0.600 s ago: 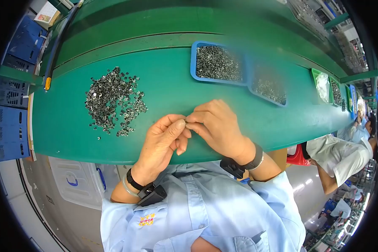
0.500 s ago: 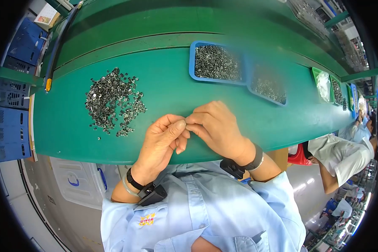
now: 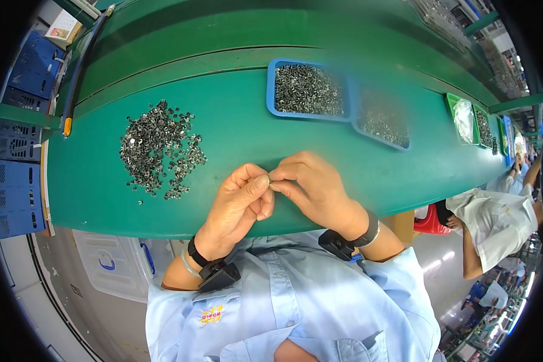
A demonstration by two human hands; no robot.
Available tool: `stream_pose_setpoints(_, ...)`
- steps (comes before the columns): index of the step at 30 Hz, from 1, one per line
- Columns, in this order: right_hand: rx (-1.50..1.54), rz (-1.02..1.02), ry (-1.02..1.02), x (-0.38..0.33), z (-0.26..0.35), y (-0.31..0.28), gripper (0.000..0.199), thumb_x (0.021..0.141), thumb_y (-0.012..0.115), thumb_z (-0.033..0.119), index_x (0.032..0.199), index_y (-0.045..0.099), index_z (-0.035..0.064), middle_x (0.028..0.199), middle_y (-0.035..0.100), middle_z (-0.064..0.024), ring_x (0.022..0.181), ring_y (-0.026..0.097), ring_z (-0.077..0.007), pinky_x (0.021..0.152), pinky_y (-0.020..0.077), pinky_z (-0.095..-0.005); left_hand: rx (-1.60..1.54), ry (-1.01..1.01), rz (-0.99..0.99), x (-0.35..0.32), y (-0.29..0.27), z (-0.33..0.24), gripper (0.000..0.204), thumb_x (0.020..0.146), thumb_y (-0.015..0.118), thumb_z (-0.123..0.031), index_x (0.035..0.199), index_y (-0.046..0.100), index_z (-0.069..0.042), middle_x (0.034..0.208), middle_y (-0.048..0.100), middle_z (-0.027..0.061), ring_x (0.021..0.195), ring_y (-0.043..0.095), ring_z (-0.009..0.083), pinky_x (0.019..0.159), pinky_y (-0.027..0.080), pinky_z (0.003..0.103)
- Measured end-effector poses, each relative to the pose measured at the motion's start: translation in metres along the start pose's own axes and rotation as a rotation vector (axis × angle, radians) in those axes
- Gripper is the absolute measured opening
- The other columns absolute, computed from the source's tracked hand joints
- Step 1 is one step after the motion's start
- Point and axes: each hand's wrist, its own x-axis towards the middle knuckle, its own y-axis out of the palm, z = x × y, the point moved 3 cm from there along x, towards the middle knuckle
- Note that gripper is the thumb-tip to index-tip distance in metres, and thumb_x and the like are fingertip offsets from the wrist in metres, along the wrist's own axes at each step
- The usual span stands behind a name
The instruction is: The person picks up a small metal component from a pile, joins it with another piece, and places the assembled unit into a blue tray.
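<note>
Nothing moved: both hands' (image 3: 277, 193) grip (fingertips) pinches part (image 3: 270, 180).

I see matt green bench top (image 3: 235, 130) under my fingers (image 3: 260, 181). Loose parts (image 3: 160, 148) left of fingers: dull grey metal. Tray (image 3: 270, 96) beyond fingers: smooth blue plastic. Wristbands: black plastic.

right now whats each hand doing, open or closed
Left hand: fingers pinched shut on a tiny metal part.
Right hand: fingers pinched on the same part, meeting the left hand's fingertips.
</note>
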Motion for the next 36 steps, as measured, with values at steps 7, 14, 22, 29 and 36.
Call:
stream_pose_setpoints(7, 0.022, -0.046, -0.041, 0.004, 0.004, -0.002, 0.017, 0.075, 0.069, 0.003, 0.090, 0.062, 0.0071, 0.085, 0.063, -0.0056, 0.076, 0.059, -0.0217, 0.064, 0.0474, -0.0307, 0.040, 0.013, -0.043, -0.004, 0.014, -0.012, 0.016, 0.093, 0.054, -0.022, 0.094, 0.054, -0.006, 0.072, 0.058, 0.0049, 0.054, 0.050, 0.0117, 0.047, 0.036, 0.025)
stream_pose_setpoints(14, 0.245, -0.090, -0.007, 0.003, 0.008, 0.000, 0.017, 0.076, 0.069, 0.004, 0.091, 0.061, 0.0059, 0.082, 0.061, -0.0066, 0.073, 0.060, -0.0216, 0.058, 0.0484, -0.0305, -0.138, 0.038, 0.073, -0.005, 0.017, -0.007, 0.019, 0.094, 0.052, -0.024, 0.096, 0.052, -0.006, 0.070, 0.054, 0.0033, 0.051, 0.045, 0.0107, 0.044, 0.033, 0.024)
stream_pose_setpoints(22, 0.124, -0.086, -0.057, 0.005, 0.013, -0.002, 0.017, 0.075, 0.069, 0.003, 0.089, 0.060, 0.0061, 0.082, 0.061, -0.0066, 0.072, 0.060, -0.0219, 0.056, 0.0483, -0.0309, 0.003, 0.043, 0.031, -0.008, 0.022, -0.015, 0.018, 0.094, 0.053, -0.023, 0.098, 0.052, -0.005, 0.069, 0.054, 0.0033, 0.051, 0.046, 0.0100, 0.044, 0.035, 0.025)
stream_pose_setpoints(29, -0.054, 0.017, -0.053, 0.010, 0.004, -0.001, 0.015, 0.073, 0.070, 0.001, 0.086, 0.063, 0.0044, 0.081, 0.062, -0.0084, 0.071, 0.061, -0.0238, 0.060, 0.0488, -0.0318, 0.180, -0.005, -0.122, -0.002, 0.007, -0.010, 0.017, 0.096, 0.050, -0.021, 0.100, 0.052, -0.005, 0.069, 0.055, 0.0042, 0.054, 0.050, 0.0115, 0.047, 0.037, 0.024)
stream_pose_setpoints(36, -0.538, 0.057, 0.031, 0.050, -0.048, -0.050, 0.008, 0.077, 0.067, 0.005, 0.084, 0.063, 0.0031, 0.083, 0.061, -0.0111, 0.075, 0.060, -0.0287, 0.065, 0.0490, -0.0350, 0.027, 0.002, -0.139, -0.015, -0.011, -0.011, 0.016, 0.096, 0.048, -0.019, 0.102, 0.052, -0.005, 0.071, 0.056, 0.0040, 0.056, 0.050, 0.0104, 0.049, 0.038, 0.024)
